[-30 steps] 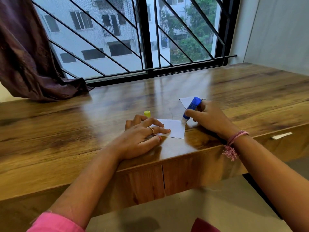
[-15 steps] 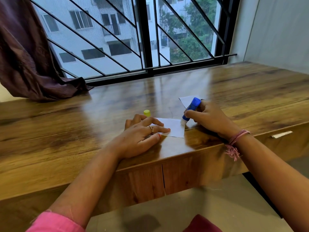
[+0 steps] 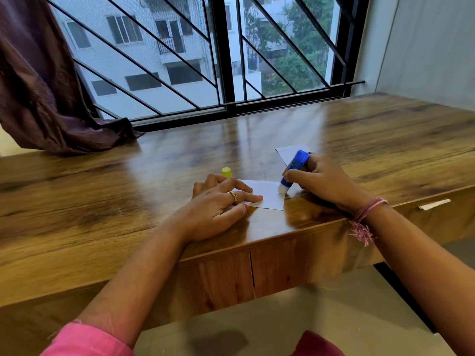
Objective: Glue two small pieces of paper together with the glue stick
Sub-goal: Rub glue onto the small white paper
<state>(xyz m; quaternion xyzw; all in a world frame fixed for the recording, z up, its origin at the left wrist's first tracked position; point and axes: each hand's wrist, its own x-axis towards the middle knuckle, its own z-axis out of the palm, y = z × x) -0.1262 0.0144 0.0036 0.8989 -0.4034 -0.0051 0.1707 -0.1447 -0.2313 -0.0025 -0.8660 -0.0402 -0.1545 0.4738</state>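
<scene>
The blue glue stick (image 3: 295,170) stands tilted, its white tip on the right edge of the near paper piece (image 3: 267,195). My right hand (image 3: 323,182) grips its barrel. My left hand (image 3: 221,209) lies flat, fingers (image 3: 246,187) extended, pressing that paper onto the bench (image 3: 128,201). The second paper piece (image 3: 289,151) lies behind; the yellow cap (image 3: 226,172) stands beside.

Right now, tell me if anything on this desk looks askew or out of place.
Nothing is spilled or damaged. The glue stick tip meets the near paper at its right edge, almost off it. The second paper lies apart, behind the right hand. The yellow cap stands loose beyond the left hand.
</scene>
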